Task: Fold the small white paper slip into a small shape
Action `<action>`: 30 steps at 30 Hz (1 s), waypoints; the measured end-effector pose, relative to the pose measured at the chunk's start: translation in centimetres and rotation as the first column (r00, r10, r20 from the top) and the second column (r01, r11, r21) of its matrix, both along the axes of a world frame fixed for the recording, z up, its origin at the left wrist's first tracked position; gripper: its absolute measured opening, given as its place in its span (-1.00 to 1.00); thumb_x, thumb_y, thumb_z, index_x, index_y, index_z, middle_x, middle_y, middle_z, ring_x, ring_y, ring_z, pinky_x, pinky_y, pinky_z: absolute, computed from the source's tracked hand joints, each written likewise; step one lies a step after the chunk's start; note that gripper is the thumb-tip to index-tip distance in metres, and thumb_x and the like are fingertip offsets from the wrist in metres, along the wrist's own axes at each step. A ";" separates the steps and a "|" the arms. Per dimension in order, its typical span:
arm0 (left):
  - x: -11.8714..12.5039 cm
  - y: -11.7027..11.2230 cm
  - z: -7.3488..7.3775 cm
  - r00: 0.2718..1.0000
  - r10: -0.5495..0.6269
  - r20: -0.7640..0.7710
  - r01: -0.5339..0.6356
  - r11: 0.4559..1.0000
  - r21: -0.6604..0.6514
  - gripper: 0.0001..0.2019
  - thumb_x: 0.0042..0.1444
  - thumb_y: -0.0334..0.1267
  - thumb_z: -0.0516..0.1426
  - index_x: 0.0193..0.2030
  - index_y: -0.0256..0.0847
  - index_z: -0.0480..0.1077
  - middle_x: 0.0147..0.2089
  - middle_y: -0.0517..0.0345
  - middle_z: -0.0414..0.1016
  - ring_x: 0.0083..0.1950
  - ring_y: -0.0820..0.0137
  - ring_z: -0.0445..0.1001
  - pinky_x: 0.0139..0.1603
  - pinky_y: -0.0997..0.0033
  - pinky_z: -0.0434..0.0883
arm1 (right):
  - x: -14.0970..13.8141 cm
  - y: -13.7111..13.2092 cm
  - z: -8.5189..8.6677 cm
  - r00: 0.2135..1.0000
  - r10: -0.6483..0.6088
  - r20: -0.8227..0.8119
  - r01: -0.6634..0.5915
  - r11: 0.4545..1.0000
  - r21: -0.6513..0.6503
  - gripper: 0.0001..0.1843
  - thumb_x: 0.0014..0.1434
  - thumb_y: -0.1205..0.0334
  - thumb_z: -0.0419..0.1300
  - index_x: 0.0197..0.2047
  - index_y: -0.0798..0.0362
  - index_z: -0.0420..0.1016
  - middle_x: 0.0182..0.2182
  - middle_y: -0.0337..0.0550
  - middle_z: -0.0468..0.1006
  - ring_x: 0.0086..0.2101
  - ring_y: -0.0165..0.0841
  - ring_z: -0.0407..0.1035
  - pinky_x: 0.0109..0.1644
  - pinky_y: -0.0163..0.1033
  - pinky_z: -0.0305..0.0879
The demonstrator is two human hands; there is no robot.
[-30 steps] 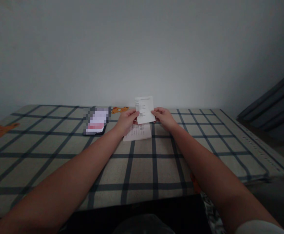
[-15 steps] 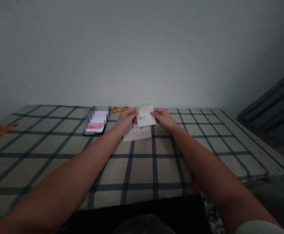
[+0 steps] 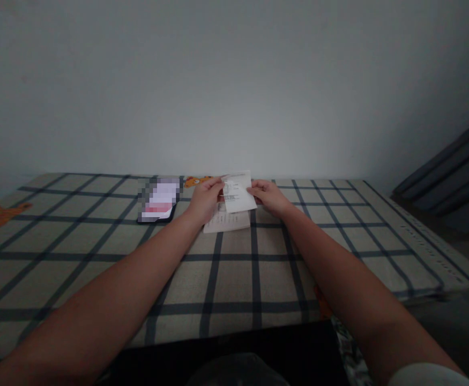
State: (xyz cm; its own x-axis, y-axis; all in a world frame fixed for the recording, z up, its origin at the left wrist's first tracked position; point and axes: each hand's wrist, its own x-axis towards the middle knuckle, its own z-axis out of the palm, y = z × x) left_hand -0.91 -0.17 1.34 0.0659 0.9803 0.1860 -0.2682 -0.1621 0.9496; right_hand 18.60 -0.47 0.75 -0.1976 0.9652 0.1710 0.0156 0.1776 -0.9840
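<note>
Between my two hands is a small white printed slip of paper [image 3: 239,193], tilted up so its printed side faces me. My left hand [image 3: 206,198] pinches its left edge between thumb and fingers. On the opposite edge, my right hand [image 3: 269,196] grips with the thumb in front. Under the raised slip, a second printed paper [image 3: 230,221] lies flat on the checked cloth [image 3: 234,279]; its upper part is hidden by the slip and my left hand. The print is too small to read.
A phone [image 3: 159,199] with a lit, blurred-out screen lies left of my left hand. The cloth has orange bear figures [image 3: 3,215]. A plain wall [image 3: 234,91] rises behind the table, and a dark curtain [image 3: 451,166] hangs at the right.
The held slip has shifted slightly left and down, and more of its printed face shows. Both hands moved a little left with it. The lower paper and phone stayed put.
</note>
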 end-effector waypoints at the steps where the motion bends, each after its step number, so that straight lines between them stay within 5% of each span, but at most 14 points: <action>1: 0.0 0.0 0.0 1.000 0.005 0.003 -0.005 1.000 -0.006 -0.89 -0.06 -0.26 0.25 -0.43 -0.25 0.45 -0.42 0.19 0.47 -0.41 0.45 0.44 -0.38 0.44 0.42 | 0.0 0.0 -0.1 1.000 0.004 0.001 -0.004 1.000 0.000 -0.71 -0.02 0.05 0.33 -0.39 0.09 0.44 -0.53 -0.30 0.42 -0.54 -0.51 0.22 -0.45 -0.34 0.10; 7: 0.0 0.2 -0.1 0.999 0.052 -0.005 -0.052 0.999 0.002 -0.71 0.02 -0.19 0.25 -0.12 -0.23 0.55 -0.24 0.05 0.59 -0.27 0.37 0.51 -0.28 0.36 0.46 | 0.1 0.0 -0.1 1.000 0.025 0.015 -0.024 1.000 -0.018 -0.75 -0.02 0.08 0.32 -0.40 0.09 0.44 -0.55 -0.32 0.40 -0.55 -0.52 0.18 -0.45 -0.34 0.10; 15: -0.2 0.3 -0.4 0.998 0.057 -0.036 -0.056 0.998 0.020 -0.65 0.05 -0.18 0.25 -0.01 -0.21 0.55 -0.13 0.00 0.61 -0.27 0.38 0.52 -0.34 0.43 0.45 | 0.0 -0.1 0.1 0.999 0.036 0.022 -0.035 0.999 -0.030 -0.74 -0.03 0.08 0.32 -0.40 0.09 0.44 -0.55 -0.30 0.41 -0.55 -0.51 0.19 -0.46 -0.34 0.10; 23: -0.3 0.4 -0.6 0.995 -0.094 -0.021 0.094 0.996 -0.007 -0.61 0.04 -0.16 0.29 0.02 -0.19 0.49 -0.13 0.03 0.61 -0.24 0.36 0.55 -0.29 0.37 0.49 | -0.1 -0.4 0.6 0.999 -0.033 0.026 0.033 0.999 -0.015 -0.72 -0.04 0.05 0.32 -0.40 0.09 0.43 -0.57 -0.32 0.38 -0.56 -0.51 0.17 -0.48 -0.36 0.08; 30: -0.1 0.8 -1.6 0.985 -0.165 -0.049 0.165 0.986 -0.006 -0.75 0.04 -0.12 0.29 -0.28 -0.29 0.52 -0.34 0.06 0.58 -0.36 0.40 0.52 -0.33 0.41 0.49 | -0.2 -0.5 0.8 0.998 -0.060 -0.007 0.060 0.998 0.000 -0.72 -0.03 0.06 0.30 -0.37 0.09 0.43 -0.56 -0.32 0.36 -0.54 -0.50 0.18 -0.45 -0.33 0.10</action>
State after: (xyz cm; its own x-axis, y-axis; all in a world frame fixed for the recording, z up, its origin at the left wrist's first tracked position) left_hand -1.02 0.66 -0.24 0.2356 0.9557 0.1767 -0.2445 -0.1177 0.9625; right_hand 18.41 -0.98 1.51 -0.1384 0.9752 0.1726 0.0195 0.1769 -0.9840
